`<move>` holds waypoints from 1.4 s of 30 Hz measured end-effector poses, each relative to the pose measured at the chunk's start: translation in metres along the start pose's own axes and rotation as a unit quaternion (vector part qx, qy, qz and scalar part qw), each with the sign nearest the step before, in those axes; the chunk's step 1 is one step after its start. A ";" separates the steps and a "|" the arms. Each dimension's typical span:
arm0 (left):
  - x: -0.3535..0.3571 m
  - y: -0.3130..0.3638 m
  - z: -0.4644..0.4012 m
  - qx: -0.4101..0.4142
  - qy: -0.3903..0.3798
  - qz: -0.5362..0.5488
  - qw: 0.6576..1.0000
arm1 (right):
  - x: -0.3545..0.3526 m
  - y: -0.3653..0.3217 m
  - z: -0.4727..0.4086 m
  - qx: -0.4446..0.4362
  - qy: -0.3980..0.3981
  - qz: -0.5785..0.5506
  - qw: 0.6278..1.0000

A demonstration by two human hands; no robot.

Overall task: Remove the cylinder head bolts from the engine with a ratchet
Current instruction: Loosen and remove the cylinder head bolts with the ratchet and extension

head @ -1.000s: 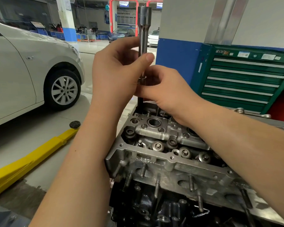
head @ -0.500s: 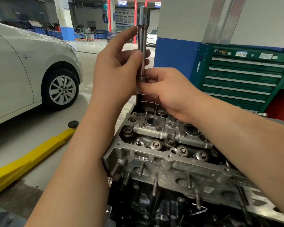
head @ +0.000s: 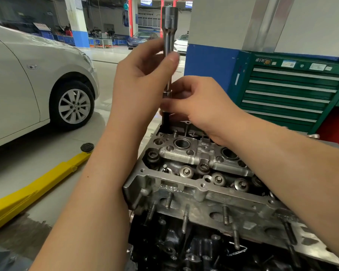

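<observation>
A long steel extension bar (head: 169, 36) is standing upright over the far left corner of the cylinder head (head: 194, 184), with a wider socket end at its top and a narrower polished shaft below. Its dark lower part is reaching down into a bolt hole at that corner of the head; whether a bolt is sitting on its tip cannot be told. No ratchet handle is showing on the bar.

The left hand (head: 139, 81) is holding the upper shaft, its thumb pressing against the front of the bar and its fingers curling round behind. The right hand (head: 200, 106) is gripping the bar lower down, at the collar where the shaft widens, its fingers curled round it from the right side.

The cylinder head is bare grey cast metal, sitting on top of a dark, oily engine block (head: 184, 247). Its open top is showing valve springs with round retainers, round bores and splined bolt heads (head: 152, 155) sitting in recesses along the near row. Threaded studs (head: 225, 215) are sticking out of its near side face.

To the right, a green tool cabinet (head: 290, 94) is standing against a blue and white wall, all its drawers pushed in, so what they hold is hidden. On the left a white car (head: 27, 79) is parked on the grey floor, and a yellow lift arm (head: 37, 184) with a black round pad is lying across the floor near it.
</observation>
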State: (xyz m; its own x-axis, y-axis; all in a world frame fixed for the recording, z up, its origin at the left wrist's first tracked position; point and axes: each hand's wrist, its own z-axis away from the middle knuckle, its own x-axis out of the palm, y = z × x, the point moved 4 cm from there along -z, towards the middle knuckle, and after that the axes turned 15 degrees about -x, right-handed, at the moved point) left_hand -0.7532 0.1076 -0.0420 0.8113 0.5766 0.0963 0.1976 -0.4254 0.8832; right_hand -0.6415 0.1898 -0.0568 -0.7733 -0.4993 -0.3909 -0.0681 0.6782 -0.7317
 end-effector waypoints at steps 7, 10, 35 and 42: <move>-0.002 -0.002 -0.002 -0.007 0.023 -0.029 0.999 | 0.004 0.001 -0.002 -0.013 -0.033 -0.015 0.999; 0.000 -0.001 -0.001 -0.021 0.003 -0.015 1.000 | -0.001 0.004 -0.001 0.005 -0.040 -0.068 0.997; -0.001 -0.002 -0.001 -0.016 0.008 -0.009 1.000 | -0.003 0.003 -0.002 -0.005 -0.019 0.000 1.000; -0.005 -0.002 -0.001 0.011 0.028 -0.047 0.998 | 0.006 0.000 -0.002 -0.017 -0.056 0.009 0.998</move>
State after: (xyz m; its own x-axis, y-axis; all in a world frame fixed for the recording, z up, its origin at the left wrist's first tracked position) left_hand -0.7581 0.1070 -0.0436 0.7573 0.6519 0.0391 0.2841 -0.3828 0.8791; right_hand -0.6472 0.1874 -0.0579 -0.6996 -0.5421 -0.4655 -0.0770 0.7049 -0.7051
